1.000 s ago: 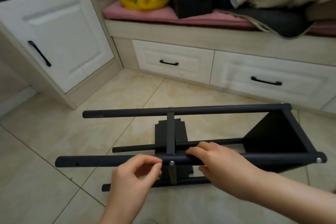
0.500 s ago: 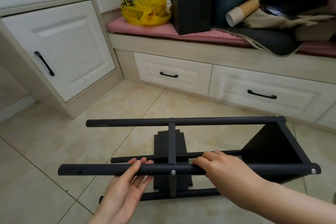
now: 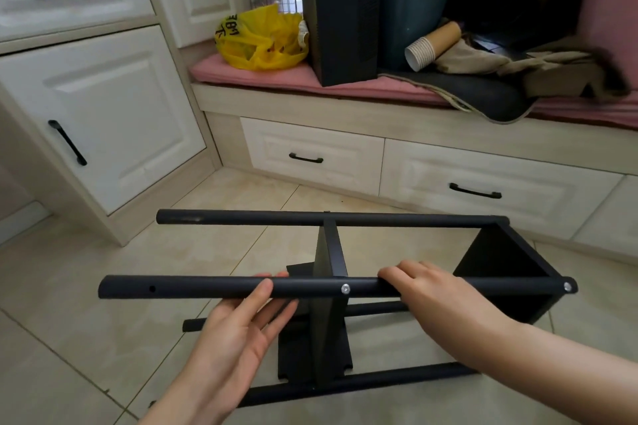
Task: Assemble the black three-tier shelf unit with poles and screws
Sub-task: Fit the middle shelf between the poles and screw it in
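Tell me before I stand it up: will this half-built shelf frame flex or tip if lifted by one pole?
Probably flexes: the poles have free left ends. Likely heavier at the right, where the end shelf sits, so it may tilt that way.

Beige tiled floor [image 3: 86,338] carries the black shelf unit [image 3: 328,321], lying on its side

At the right hand [image 3: 424,290], pole [image 3: 214,288]: smooth, matt black. Between it and the left hand [image 3: 238,328], screw [image 3: 345,288]: bright bare metal. Beneath, floor tiles [image 3: 86,286]: glazed, faintly glossy. Beyond the hands: crinkled shiny plastic bag [image 3: 262,40], ribbed paper cups [image 3: 433,45], cloth cushion [image 3: 276,74].
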`<state>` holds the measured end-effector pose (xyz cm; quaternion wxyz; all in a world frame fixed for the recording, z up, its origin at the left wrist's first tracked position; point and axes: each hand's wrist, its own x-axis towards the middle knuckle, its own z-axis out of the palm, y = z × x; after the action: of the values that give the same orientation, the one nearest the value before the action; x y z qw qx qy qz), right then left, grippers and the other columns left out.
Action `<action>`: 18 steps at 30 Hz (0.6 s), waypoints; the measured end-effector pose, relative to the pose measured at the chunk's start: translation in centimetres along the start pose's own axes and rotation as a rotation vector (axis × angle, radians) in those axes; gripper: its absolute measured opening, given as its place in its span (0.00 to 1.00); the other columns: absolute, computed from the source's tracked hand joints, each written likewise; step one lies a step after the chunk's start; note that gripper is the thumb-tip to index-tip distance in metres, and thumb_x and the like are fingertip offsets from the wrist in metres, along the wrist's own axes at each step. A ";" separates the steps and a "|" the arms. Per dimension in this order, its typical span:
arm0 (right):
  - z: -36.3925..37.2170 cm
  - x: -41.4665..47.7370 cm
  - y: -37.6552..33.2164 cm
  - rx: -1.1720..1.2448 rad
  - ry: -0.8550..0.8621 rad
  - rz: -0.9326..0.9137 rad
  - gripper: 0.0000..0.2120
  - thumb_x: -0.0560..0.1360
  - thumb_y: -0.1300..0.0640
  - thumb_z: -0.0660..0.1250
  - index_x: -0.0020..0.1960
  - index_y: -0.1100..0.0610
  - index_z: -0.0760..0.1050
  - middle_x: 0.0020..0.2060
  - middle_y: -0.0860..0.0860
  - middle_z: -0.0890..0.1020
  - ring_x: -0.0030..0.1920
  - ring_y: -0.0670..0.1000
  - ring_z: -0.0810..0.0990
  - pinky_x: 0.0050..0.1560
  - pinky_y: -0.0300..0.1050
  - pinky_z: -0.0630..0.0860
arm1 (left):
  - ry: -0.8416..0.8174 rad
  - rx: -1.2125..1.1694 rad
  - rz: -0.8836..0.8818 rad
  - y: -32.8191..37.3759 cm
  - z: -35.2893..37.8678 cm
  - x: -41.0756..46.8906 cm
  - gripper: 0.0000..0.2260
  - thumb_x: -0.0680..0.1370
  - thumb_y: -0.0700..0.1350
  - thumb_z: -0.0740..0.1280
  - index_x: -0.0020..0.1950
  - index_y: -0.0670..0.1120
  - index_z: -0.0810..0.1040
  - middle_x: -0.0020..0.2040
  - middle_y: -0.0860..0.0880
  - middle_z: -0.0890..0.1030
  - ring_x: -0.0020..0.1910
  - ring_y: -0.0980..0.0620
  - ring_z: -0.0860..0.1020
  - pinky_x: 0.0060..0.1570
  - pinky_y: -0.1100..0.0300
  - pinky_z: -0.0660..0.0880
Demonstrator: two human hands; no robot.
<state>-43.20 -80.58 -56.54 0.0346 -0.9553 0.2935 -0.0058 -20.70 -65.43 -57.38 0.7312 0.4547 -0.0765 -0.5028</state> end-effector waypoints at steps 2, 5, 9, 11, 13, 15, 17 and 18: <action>-0.5 -0.6 0.4 -0.002 0.026 0.023 0.27 0.77 0.64 0.65 0.70 0.46 0.59 0.55 0.46 0.70 0.52 0.49 0.71 0.47 0.43 0.75 | -0.045 0.038 0.032 0.8 1.5 0.0 0.19 0.74 0.40 0.68 0.64 0.35 0.75 0.58 0.38 0.84 0.56 0.41 0.84 0.45 0.54 0.83; -1.5 -1.6 1.0 0.011 0.085 0.073 0.25 0.77 0.61 0.67 0.67 0.44 0.59 0.53 0.46 0.69 0.50 0.49 0.70 0.45 0.43 0.76 | -0.103 0.115 0.087 2.2 4.1 -0.2 0.18 0.73 0.41 0.68 0.62 0.37 0.75 0.57 0.38 0.85 0.56 0.42 0.85 0.47 0.54 0.84; -3.2 -3.1 2.2 0.093 0.176 0.143 0.18 0.79 0.57 0.65 0.62 0.43 0.61 0.49 0.45 0.70 0.47 0.49 0.71 0.44 0.43 0.75 | -0.203 0.236 0.150 3.9 8.6 -1.1 0.17 0.73 0.41 0.68 0.61 0.38 0.76 0.55 0.40 0.85 0.56 0.43 0.85 0.50 0.53 0.83; -4.0 -3.9 3.3 0.171 0.191 0.188 0.16 0.80 0.55 0.65 0.60 0.41 0.62 0.49 0.42 0.71 0.47 0.46 0.72 0.45 0.39 0.74 | -0.256 0.292 0.172 4.5 11.0 -1.6 0.16 0.74 0.41 0.68 0.60 0.37 0.77 0.54 0.40 0.85 0.55 0.44 0.85 0.49 0.55 0.83; -4.7 -4.8 4.3 0.269 0.174 0.243 0.15 0.79 0.53 0.66 0.58 0.39 0.63 0.50 0.40 0.73 0.49 0.42 0.73 0.47 0.37 0.73 | -0.312 0.367 0.184 4.6 13.3 -2.1 0.12 0.77 0.39 0.68 0.59 0.37 0.77 0.53 0.41 0.86 0.55 0.46 0.85 0.47 0.59 0.83; -5.3 -5.6 5.2 0.349 0.147 0.295 0.13 0.79 0.51 0.67 0.55 0.39 0.65 0.51 0.39 0.74 0.50 0.41 0.74 0.48 0.36 0.73 | -0.358 0.449 0.200 4.5 15.6 -2.6 0.10 0.78 0.39 0.68 0.58 0.38 0.78 0.53 0.43 0.86 0.55 0.48 0.85 0.48 0.60 0.82; -5.7 -6.5 6.0 0.417 0.139 0.330 0.11 0.78 0.50 0.68 0.52 0.39 0.66 0.48 0.38 0.75 0.48 0.39 0.75 0.48 0.35 0.74 | -0.392 0.545 0.233 3.9 17.9 -3.2 0.08 0.78 0.40 0.69 0.57 0.40 0.80 0.52 0.45 0.87 0.53 0.49 0.85 0.51 0.58 0.82; -5.7 -7.0 6.3 0.448 0.146 0.344 0.12 0.77 0.50 0.69 0.51 0.39 0.67 0.47 0.37 0.75 0.47 0.38 0.75 0.47 0.34 0.73 | -0.407 0.600 0.251 3.4 19.0 -3.5 0.08 0.78 0.41 0.70 0.56 0.41 0.80 0.51 0.46 0.87 0.53 0.50 0.86 0.52 0.57 0.82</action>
<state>-52.72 -82.15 -51.22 0.2241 -0.8570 0.4445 -0.1333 -30.95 -73.51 -42.77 0.5914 0.5265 -0.4191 -0.4444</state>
